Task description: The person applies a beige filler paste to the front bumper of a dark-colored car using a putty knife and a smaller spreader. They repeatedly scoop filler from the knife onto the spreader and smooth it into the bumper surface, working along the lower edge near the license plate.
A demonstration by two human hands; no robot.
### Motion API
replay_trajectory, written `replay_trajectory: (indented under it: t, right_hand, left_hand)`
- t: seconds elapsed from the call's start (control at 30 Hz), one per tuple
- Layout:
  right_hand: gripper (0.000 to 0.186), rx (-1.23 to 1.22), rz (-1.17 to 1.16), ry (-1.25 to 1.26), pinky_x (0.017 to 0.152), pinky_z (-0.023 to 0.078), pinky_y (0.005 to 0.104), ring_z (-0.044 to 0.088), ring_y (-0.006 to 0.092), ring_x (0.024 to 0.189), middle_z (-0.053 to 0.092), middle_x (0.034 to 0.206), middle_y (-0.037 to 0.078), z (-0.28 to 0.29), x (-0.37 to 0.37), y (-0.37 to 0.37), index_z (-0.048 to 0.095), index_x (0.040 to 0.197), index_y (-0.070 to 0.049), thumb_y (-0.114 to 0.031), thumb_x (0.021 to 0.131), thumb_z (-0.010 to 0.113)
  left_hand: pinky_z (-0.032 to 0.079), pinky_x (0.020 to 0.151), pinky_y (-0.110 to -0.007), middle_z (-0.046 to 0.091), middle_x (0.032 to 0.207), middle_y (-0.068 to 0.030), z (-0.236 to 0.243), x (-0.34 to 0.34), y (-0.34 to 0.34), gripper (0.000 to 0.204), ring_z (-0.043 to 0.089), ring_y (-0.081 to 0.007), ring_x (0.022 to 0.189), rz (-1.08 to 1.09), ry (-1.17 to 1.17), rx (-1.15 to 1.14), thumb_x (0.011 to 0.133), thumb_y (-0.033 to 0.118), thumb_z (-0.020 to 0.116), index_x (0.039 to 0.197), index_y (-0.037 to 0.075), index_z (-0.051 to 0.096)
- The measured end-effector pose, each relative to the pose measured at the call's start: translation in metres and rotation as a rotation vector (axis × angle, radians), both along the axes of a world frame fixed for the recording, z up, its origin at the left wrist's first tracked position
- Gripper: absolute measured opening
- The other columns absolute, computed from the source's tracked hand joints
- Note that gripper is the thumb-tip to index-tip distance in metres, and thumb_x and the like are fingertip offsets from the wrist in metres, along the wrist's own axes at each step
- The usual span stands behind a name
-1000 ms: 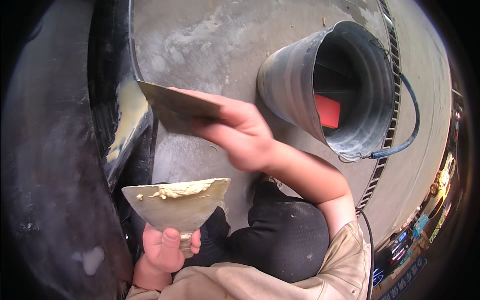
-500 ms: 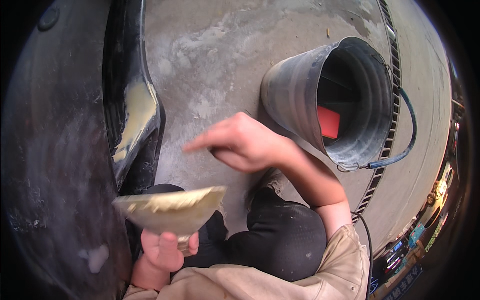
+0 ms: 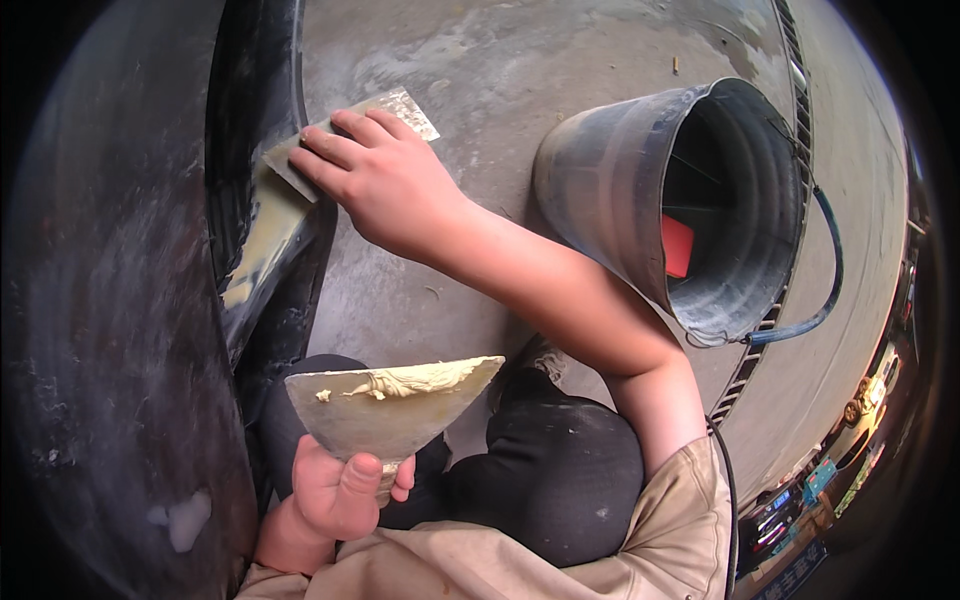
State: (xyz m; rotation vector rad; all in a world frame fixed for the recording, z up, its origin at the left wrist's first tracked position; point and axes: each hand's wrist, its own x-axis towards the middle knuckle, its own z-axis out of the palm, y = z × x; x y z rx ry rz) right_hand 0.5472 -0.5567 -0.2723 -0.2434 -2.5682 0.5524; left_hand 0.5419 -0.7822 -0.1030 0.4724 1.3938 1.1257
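Observation:
My left hand point(image 3: 335, 490) is closed round the handle of a wide putty knife point(image 3: 385, 410), its blade held flat above my lap. Soft cream filler point(image 3: 430, 377) lies heaped along the blade's far edge. Further forward, my right hand point(image 3: 385, 190) grips a thin rectangular spreader point(image 3: 408, 108) with fingers laid over it. The spreader's left end meets the yellowish filler patch point(image 3: 270, 225) on the edge of a black, curved panel point(image 3: 265, 60). That patch runs down toward me along the panel's bend, partly hidden by the spreader.
A metal bucket point(image 3: 610, 190) lies on its side at the right, mouth facing right, with a red block point(image 3: 678, 247) inside and a blue-sleeved handle point(image 3: 830, 270). Beyond it runs a slotted floor drain point(image 3: 797, 95). A large dark scuffed surface point(image 3: 100, 300) fills the left.
My right hand has moved forward and left, bringing the spreader onto the patch. The putty knife has shifted right and tipped, so more of its blade face shows.

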Motion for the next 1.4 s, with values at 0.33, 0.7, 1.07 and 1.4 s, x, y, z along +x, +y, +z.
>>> replay_trajectory:
  t: [0.33,0.7,1.07,1.4]
  right_hand:
    - [0.045,-0.008,0.067,0.007,0.109,0.042,0.0477,0.056,0.0309,0.124,0.066,0.129,0.008,0.002,0.031,-0.023,0.069,0.13,-0.006,-0.015,0.087,0.063]
    - [0.058,-1.383,0.227,0.241,0.099,0.056,0.0419,0.07,0.0387,0.117,0.072,0.128,0.02,0.07,0.102,-0.004,0.068,0.134,0.001,0.013,0.079,0.054]
    - [0.046,-1.072,0.28,0.112,0.085,0.059,0.0361,0.075,0.0298,0.099,0.078,0.113,0.016,0.067,0.089,0.031,0.075,0.12,0.001,0.007,0.08,0.052]
    - [0.041,0.046,-0.086,-0.119,0.095,0.05,0.0399,0.066,0.0251,0.112,0.073,0.119,0.008,0.024,-0.024,0.007,0.071,0.126,-0.006,-0.012,0.085,0.066]
  left_hand:
    - [0.048,0.048,-0.026,0.064,0.071,-0.0133,0.002,0.001,0.001,0.062,0.058,-0.0156,0.053,0.015,0.002,-0.027,0.111,0.047,0.046,0.12,-0.013,0.051]
    - [0.047,0.047,-0.027,0.063,0.07,-0.0136,0.004,0.003,-0.002,0.06,0.058,-0.0163,0.053,0.018,0.01,-0.005,0.111,0.047,0.044,0.12,-0.013,0.051]
    - [0.048,0.048,-0.028,0.063,0.072,-0.0152,0.004,0.009,-0.013,0.065,0.058,-0.0175,0.054,0.244,0.0,-0.032,0.107,0.051,0.052,0.125,-0.012,0.05]
    - [0.049,0.05,-0.027,0.065,0.075,-0.0146,0.004,0.007,-0.01,0.066,0.06,-0.0163,0.058,0.134,-0.023,-0.042,0.107,0.049,0.053,0.127,-0.014,0.05]
